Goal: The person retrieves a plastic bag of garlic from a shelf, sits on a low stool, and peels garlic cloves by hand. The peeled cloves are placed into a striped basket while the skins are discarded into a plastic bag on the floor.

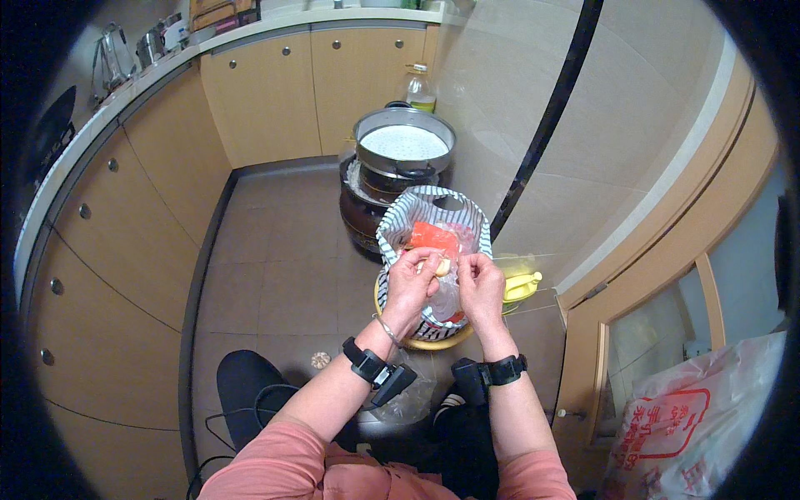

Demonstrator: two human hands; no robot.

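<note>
My left hand [412, 281] has a pale garlic clove [443, 267] between its thumb and fingers. Close to its right is my right hand [481, 284], its thumb and fingertips pinched together; whether a scrap of skin is between them is too small to tell. Both hands are over a striped bag [392, 220] that stands inside a yellow-rimmed bin [440, 343]. Red and clear plastic wrappers [433, 236] lie in the bag. A garlic bulb [320, 360] rests on the floor tiles, left of my left forearm.
Beyond the bag stand a steel steamer pot [406, 167], a dark glazed jar [361, 219] and an oil bottle [420, 87]. A yellow jug [522, 286] is beside the wall. Wooden cabinets [269, 106] line the left; a plastic bag [700, 412] hangs near the door [581, 369]. Cables lie by my leg.
</note>
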